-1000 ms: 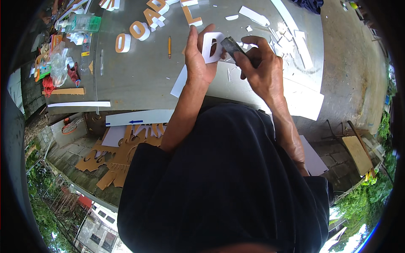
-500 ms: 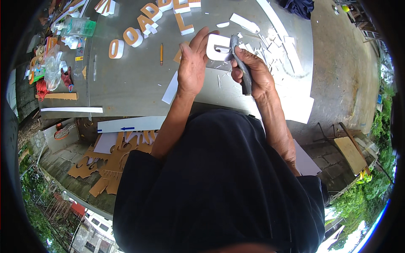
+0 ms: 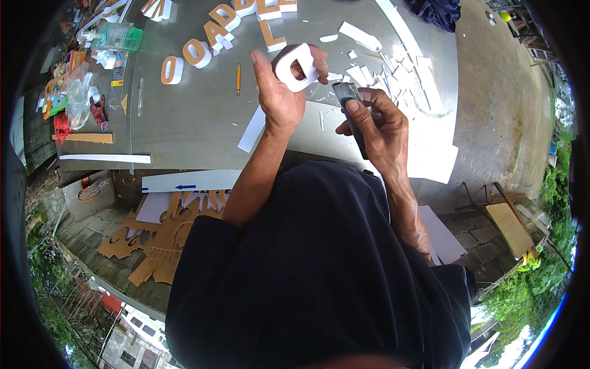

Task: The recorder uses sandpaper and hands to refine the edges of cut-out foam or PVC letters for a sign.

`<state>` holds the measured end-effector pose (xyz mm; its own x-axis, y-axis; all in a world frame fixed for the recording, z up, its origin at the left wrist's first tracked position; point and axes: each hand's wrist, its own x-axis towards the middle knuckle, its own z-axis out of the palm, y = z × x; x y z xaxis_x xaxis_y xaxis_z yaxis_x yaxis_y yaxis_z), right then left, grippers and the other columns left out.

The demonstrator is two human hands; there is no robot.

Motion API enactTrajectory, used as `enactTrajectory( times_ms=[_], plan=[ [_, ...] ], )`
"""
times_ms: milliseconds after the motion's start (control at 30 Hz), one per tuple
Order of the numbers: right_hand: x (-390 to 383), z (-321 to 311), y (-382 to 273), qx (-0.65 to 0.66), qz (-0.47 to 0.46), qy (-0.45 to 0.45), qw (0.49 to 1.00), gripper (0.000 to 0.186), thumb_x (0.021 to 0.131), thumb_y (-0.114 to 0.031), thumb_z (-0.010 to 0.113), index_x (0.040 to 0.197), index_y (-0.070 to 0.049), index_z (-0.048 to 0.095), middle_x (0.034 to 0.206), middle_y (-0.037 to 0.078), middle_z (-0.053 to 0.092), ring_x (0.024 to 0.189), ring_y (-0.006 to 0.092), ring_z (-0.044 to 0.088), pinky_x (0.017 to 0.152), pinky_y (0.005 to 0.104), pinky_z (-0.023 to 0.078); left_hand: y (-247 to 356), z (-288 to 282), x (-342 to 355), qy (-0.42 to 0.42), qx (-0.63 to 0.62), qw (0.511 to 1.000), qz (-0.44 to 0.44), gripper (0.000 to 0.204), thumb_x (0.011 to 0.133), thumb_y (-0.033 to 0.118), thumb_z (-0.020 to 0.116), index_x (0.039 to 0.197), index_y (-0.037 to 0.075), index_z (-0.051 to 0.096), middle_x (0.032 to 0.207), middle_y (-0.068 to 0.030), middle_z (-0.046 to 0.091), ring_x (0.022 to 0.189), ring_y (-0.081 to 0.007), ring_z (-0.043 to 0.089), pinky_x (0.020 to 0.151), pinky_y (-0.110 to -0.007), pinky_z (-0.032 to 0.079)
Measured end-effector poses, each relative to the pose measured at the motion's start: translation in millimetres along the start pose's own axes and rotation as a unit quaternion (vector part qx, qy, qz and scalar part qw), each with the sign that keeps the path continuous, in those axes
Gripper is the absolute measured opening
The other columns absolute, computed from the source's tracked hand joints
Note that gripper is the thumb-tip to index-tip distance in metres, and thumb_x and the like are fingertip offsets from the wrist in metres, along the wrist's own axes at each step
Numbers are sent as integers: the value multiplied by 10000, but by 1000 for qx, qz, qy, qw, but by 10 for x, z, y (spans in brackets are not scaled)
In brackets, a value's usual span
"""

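A thick white foam letter cut-out (image 3: 284,72) with a hole in its middle sits in my left hand (image 3: 278,104). The palm faces up and the fingers curl behind and around the far side of the piece. My right hand (image 3: 384,123) grips a dark grey, bar-shaped tool (image 3: 345,92), thumb along its top. Its exact kind does not show. The tool's end is apart from the letter, to its right. White offcuts (image 3: 393,74) lie scattered just beyond my right hand.
Brown-faced letter cut-outs (image 3: 196,54) stand along the far side of the metal table (image 3: 190,123). A pencil (image 3: 238,80) and a pen (image 3: 140,97) lie to the left. Bottles and bags, including a green container (image 3: 126,38), crowd the left edge. Cardboard sheets (image 3: 166,240) are below the table.
The letter has turned and moved left, away from the tool, into my left hand's grasp. My right hand has drawn back slightly toward me and right with the tool.
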<state>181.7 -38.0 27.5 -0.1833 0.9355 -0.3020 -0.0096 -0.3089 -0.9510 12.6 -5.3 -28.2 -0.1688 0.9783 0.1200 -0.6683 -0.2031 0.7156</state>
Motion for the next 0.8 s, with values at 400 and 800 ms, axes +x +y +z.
enactTrajectory(
  times_ms=[400, 800],
  plan=[
    [53, 274, 54, -401, -320, 38, 857, 133, 892, -71, 686, 997, -31, 615, 725, 129, 639, 535, 321, 640, 471, 396, 485, 41, -3, -47, -12, 70, 997, -8, 639, 1042, 471, 298, 1180, -67, 615, 885, -141, 663, 795, -227, 599, 750, -357, 471],
    [179, 441, 125, -430, -289, 41, 854, 93, 893, -63, 668, 976, -29, 645, 815, 165, 700, 633, 347, 687, 549, 419, 530, -52, 147, -144, 130, 30, 989, -55, 666, 1007, 564, 381, 1012, -45, 648, 775, -188, 699, 686, -226, 677, 677, -322, 550]
  ],
)
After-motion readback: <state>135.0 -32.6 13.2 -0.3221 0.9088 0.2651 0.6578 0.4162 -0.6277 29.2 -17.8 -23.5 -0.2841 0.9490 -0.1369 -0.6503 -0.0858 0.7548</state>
